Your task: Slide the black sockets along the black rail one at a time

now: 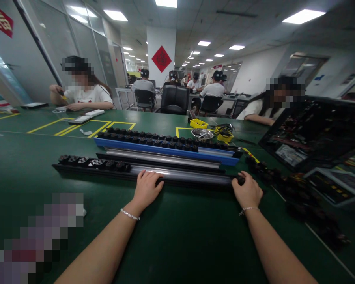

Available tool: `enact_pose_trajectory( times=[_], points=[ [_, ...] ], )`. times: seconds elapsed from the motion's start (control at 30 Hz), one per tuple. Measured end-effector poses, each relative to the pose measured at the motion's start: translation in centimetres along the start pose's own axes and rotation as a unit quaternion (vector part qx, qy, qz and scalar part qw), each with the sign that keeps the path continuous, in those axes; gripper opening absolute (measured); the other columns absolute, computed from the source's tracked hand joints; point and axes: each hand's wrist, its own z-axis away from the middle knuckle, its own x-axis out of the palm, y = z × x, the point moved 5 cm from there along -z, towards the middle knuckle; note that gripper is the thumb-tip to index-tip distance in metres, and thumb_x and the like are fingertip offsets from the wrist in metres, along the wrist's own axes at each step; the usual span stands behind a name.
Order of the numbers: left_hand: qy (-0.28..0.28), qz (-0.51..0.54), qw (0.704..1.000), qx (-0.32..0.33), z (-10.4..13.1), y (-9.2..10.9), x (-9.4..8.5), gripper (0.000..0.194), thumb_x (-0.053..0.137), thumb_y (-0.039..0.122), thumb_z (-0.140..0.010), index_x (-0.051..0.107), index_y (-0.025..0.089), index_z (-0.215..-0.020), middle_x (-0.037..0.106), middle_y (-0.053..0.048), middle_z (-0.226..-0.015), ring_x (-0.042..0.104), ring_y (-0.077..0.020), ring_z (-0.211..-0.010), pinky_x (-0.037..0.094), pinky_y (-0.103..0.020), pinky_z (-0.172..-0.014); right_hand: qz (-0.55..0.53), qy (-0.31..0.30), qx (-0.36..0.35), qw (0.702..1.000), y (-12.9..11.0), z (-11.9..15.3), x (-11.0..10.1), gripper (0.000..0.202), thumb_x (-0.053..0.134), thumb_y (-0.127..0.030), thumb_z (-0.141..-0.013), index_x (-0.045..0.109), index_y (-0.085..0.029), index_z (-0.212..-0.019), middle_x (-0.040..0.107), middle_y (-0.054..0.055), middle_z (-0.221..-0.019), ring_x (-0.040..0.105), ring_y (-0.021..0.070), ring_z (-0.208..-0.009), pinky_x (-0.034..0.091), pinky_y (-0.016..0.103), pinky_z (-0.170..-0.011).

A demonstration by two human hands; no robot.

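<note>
A long black rail with a shiny metal channel (183, 176) lies across the green table, several small black parts (95, 162) lined up on its left half. My left hand (148, 187) rests on the rail's near edge around its middle, fingers apart and holding nothing. At the rail's right end, my right hand (247, 188) has its thumb and fingers closed round a small black part (240, 180). Behind the rail lie a second metal channel (162, 156) and a blue rail (165, 149) carrying rows of black parts.
Loose black parts (310, 209) lie to the right, near an open computer case (319, 130) and a grey box (339, 183). Further back are a metal dish (202, 134) and yellow trays (198, 124). People (87, 94) sit across the table.
</note>
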Motion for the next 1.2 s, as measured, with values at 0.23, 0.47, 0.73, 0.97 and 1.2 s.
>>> enact_pose_trajectory(
  times=[0.23, 0.47, 0.73, 0.97, 1.2],
  points=[
    [-0.003, -0.004, 1.000, 0.000, 0.0, 0.0, 0.0, 0.017, 0.050, 0.031, -0.083, 0.061, 0.027, -0.095, 0.068, 0.000, -0.095, 0.056, -0.0205, -0.099, 0.023, -0.045, -0.104, -0.009, 0.005, -0.012, 1.000, 0.2, 0.0, -0.2, 0.046, 0.046, -0.034, -0.075, 0.051, -0.020, -0.119, 0.063, 0.008, -0.112, 0.052, 0.0263, -0.104, 0.034, 0.044, -0.092],
    [-0.001, -0.011, 1.000, -0.003, 0.0, 0.1, 0.0, 0.016, 0.049, 0.030, -0.083, 0.061, 0.027, -0.094, 0.068, 0.000, -0.095, 0.056, -0.0204, -0.098, 0.024, -0.045, -0.104, -0.014, 0.015, -0.030, 0.999, 0.6, -0.4, -0.1, 0.043, 0.045, -0.034, -0.075, 0.053, -0.019, -0.115, 0.065, 0.008, -0.107, 0.053, 0.0262, -0.102, 0.032, 0.045, -0.096],
    [0.000, -0.007, 1.000, -0.002, 0.0, 0.2, -0.2, 0.016, 0.049, 0.030, -0.084, 0.060, 0.027, -0.095, 0.068, 0.000, -0.096, 0.056, -0.0203, -0.098, 0.024, -0.046, -0.104, 0.028, 0.010, -0.022, 0.999, 1.3, -0.8, 0.1, 0.044, 0.043, -0.038, -0.076, 0.057, -0.016, -0.112, 0.063, 0.012, -0.104, 0.053, 0.0272, -0.100, 0.033, 0.045, -0.094],
    [0.005, 0.000, 1.000, 0.001, 0.0, 0.1, -0.2, 0.016, 0.048, 0.030, -0.084, 0.061, 0.027, -0.094, 0.068, 0.000, -0.095, 0.057, -0.0207, -0.099, 0.024, -0.047, -0.104, 0.015, 0.018, -0.019, 1.000, 1.6, -0.9, 0.1, 0.045, 0.043, -0.038, -0.075, 0.056, -0.017, -0.112, 0.062, 0.010, -0.104, 0.052, 0.0262, -0.100, 0.030, 0.045, -0.095],
    [0.003, -0.006, 1.000, 0.001, 0.0, 0.2, -0.2, 0.016, 0.049, 0.030, -0.084, 0.061, 0.027, -0.094, 0.068, 0.000, -0.094, 0.057, -0.0201, -0.096, 0.025, -0.046, -0.103, 0.016, 0.031, 0.001, 0.999, 2.2, -1.0, 0.0, 0.043, 0.043, -0.037, -0.075, 0.057, -0.018, -0.111, 0.062, 0.010, -0.105, 0.052, 0.0251, -0.102, 0.028, 0.045, -0.097]
  ],
)
